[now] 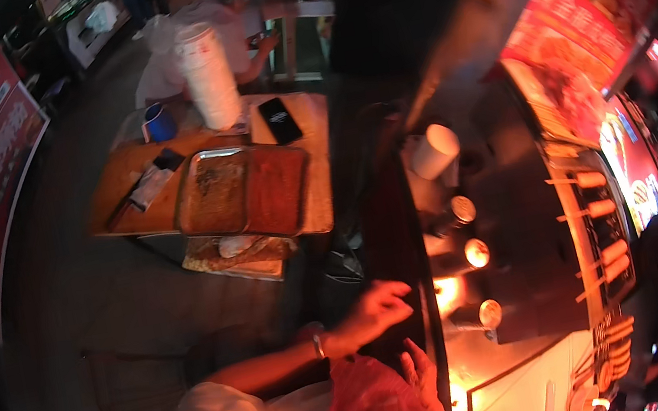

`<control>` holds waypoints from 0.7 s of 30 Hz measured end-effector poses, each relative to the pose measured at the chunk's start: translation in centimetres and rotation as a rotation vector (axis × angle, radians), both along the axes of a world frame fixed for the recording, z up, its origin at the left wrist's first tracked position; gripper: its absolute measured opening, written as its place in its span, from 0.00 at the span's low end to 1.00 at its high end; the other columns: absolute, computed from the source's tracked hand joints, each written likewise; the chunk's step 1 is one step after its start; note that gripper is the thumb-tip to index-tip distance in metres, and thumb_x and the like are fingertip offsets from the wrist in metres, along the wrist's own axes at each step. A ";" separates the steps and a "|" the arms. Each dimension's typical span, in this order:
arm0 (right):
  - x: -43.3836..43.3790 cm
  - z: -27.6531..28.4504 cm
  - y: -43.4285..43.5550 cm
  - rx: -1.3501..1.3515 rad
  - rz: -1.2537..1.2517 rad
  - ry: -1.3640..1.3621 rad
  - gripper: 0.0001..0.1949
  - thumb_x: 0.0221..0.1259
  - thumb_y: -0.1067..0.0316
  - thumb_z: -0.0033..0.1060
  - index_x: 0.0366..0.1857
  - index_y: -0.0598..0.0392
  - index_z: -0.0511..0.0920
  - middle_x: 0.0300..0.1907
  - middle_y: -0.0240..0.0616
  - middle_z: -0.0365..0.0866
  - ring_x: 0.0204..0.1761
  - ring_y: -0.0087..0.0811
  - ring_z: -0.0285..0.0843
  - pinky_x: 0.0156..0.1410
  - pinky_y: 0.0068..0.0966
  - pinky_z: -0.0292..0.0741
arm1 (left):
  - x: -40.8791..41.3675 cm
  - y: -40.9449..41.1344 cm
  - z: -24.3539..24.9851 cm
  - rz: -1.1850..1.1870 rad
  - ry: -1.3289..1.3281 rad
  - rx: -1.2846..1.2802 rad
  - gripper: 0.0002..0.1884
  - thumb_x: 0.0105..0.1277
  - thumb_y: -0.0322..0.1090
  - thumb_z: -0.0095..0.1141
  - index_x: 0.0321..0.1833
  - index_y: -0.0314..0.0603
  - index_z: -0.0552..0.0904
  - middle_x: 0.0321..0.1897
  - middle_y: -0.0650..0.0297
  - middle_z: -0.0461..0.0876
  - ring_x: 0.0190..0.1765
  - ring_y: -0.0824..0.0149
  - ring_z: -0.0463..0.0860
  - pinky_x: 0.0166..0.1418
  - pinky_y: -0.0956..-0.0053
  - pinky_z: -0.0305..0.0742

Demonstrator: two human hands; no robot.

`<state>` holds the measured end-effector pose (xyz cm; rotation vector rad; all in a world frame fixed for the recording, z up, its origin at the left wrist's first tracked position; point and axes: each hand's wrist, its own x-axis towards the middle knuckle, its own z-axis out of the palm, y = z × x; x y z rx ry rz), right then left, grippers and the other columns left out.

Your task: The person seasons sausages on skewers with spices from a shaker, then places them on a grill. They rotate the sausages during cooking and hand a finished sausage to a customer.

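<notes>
My left hand (381, 314), with a band at the wrist, is held out over the dark near edge of the counter (418, 242). Its fingers are slightly curled and apart, with nothing visible in them. Below it, my right hand (420, 369) has its fingers spread beside maroon fabric (373, 399) that partly covers that arm; no held thing shows. Closest to both hands are round-topped containers on the counter, one at the front (490, 314), one in the middle (477, 253) and one farther back (463, 209). A bright glow (449, 294) lies between the two front ones.
Skewered sausages (613, 252) line the counter's far side. A white cylinder (435, 152) stands farther back. On a side table (322, 206) are two trays (214, 192), a phone (280, 120), a blue cup (160, 123) and a tall white stack (211, 78). A person (204, 23) sits behind it.
</notes>
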<state>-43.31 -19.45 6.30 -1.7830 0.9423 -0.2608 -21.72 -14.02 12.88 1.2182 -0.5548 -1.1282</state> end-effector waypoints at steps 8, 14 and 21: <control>11.8 4.4 -0.2 0.043 0.173 0.107 0.19 0.66 0.59 0.60 0.53 0.63 0.78 0.43 0.47 0.85 0.43 0.32 0.83 0.48 0.26 0.78 | 19.1 12.3 -11.9 1.339 0.192 0.242 0.12 0.65 0.40 0.60 0.45 0.44 0.74 0.38 0.65 0.74 0.39 0.71 0.76 0.43 0.74 0.75; 14.9 3.7 -0.9 0.090 0.295 0.170 0.17 0.66 0.61 0.61 0.52 0.61 0.79 0.39 0.44 0.85 0.39 0.27 0.83 0.44 0.24 0.78 | 27.1 17.2 -14.4 1.334 0.462 0.192 0.12 0.67 0.40 0.60 0.42 0.41 0.73 0.28 0.63 0.73 0.29 0.67 0.76 0.33 0.75 0.77; 15.3 2.9 -2.3 0.218 0.256 0.148 0.19 0.65 0.61 0.63 0.54 0.62 0.78 0.41 0.39 0.85 0.40 0.25 0.83 0.46 0.22 0.78 | 27.3 15.4 -13.7 1.471 0.450 0.137 0.08 0.65 0.32 0.58 0.37 0.39 0.73 0.28 0.62 0.73 0.26 0.68 0.74 0.34 0.72 0.79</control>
